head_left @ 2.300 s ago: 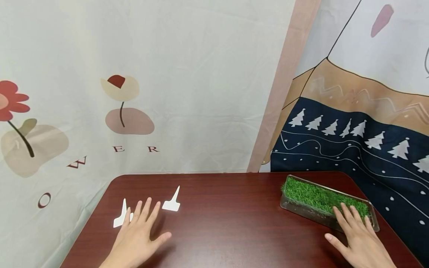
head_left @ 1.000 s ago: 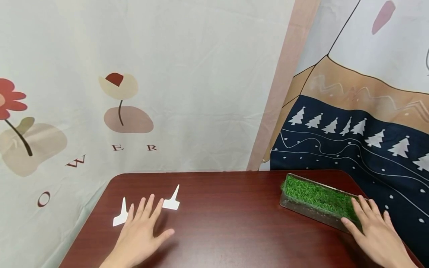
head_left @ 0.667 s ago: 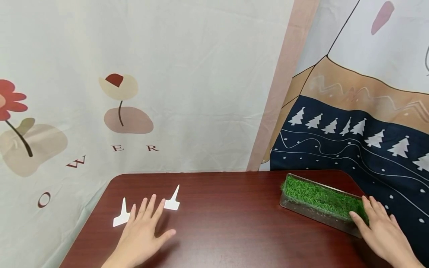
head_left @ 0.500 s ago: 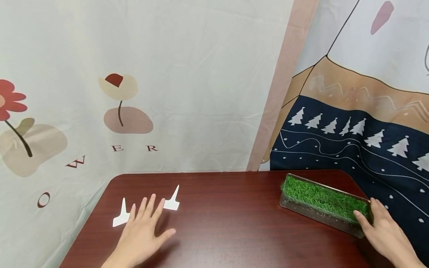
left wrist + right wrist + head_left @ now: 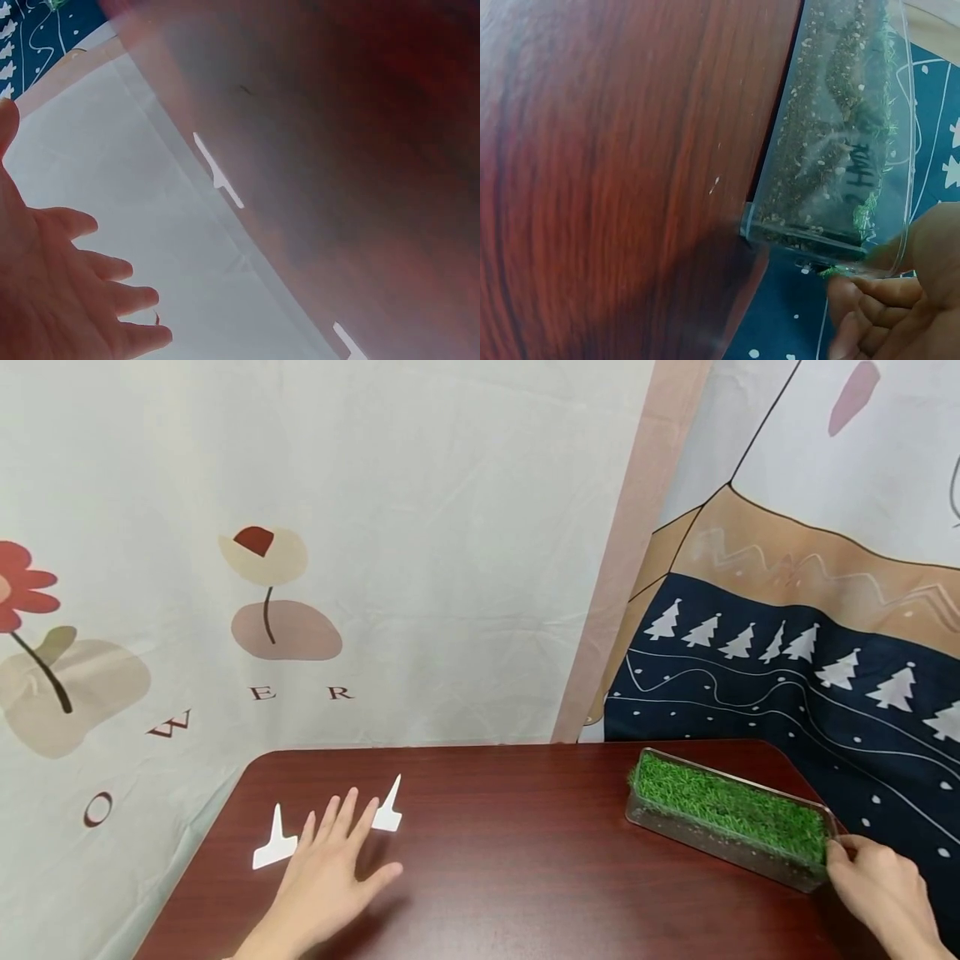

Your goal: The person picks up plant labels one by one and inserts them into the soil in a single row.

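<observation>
A long clear plastic planter point(image 5: 731, 852) of green grass point(image 5: 727, 806) stands at the right of the table. My right hand point(image 5: 881, 881) pinches the rim at its near right end. In the right wrist view the thumb point(image 5: 896, 251) is at the clear end wall and the other fingers are curled below it. Soil shows through the planter's side point(image 5: 817, 135). My left hand point(image 5: 326, 872) is held over the table with straight, spread fingers, holding nothing. Near its fingertips lie two white T-shaped plant labels, one to the left point(image 5: 276, 845) and one partly hidden to the right point(image 5: 388, 814).
The dark red-brown table point(image 5: 525, 860) has rounded far corners. Behind it hangs a pale curtain point(image 5: 465, 568) with printed flowers and letters. A navy cloth with white trees point(image 5: 757, 693) hangs at the right, past the table's edge.
My right hand has moved right from over the grass to the planter's end, and its fingers have curled onto the rim. The left hand has shifted slightly right. The planter stays in place.
</observation>
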`<state>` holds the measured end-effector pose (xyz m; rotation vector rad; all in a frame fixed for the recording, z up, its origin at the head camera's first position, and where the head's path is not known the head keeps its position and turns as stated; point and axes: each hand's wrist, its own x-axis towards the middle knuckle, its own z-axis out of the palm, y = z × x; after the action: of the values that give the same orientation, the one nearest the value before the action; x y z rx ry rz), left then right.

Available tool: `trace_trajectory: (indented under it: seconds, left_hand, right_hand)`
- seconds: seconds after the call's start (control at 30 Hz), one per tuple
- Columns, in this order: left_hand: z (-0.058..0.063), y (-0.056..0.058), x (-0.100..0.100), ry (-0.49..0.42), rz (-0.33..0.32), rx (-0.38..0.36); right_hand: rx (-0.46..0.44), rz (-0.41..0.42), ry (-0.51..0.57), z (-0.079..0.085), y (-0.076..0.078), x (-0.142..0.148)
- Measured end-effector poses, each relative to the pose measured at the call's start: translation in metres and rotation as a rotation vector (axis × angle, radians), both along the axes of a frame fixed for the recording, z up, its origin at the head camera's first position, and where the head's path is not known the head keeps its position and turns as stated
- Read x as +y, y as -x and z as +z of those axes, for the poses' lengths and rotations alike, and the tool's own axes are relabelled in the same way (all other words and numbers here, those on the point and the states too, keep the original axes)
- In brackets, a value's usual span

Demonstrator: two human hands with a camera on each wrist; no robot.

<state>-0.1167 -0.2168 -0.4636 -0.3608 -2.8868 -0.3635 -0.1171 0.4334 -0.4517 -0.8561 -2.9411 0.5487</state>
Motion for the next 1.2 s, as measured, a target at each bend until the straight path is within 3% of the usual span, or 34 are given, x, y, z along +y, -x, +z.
trace_trajectory:
  seconds: [0.27, 0.63, 0.83, 1.2]
  left_hand:
    - [0.003, 0.010, 0.016, -0.028, -0.037, 0.048]
    - [0.005, 0.027, 0.042, -0.066, -0.082, 0.077]
    - [0.005, 0.033, 0.056, -0.090, -0.100, 0.083]
    - [0.002, 0.042, 0.078, -0.112, -0.157, 0.013]
  right_hand:
    - [0.090, 0.056, -0.010, -0.002, -0.004, -0.004]
    - [0.088, 0.066, -0.027, -0.004, -0.004, -0.008]
    - [0.091, 0.117, -0.031, -0.002, -0.005, -0.010]
    - [0.060, 0.269, -0.012, -0.003, -0.007, -0.014]
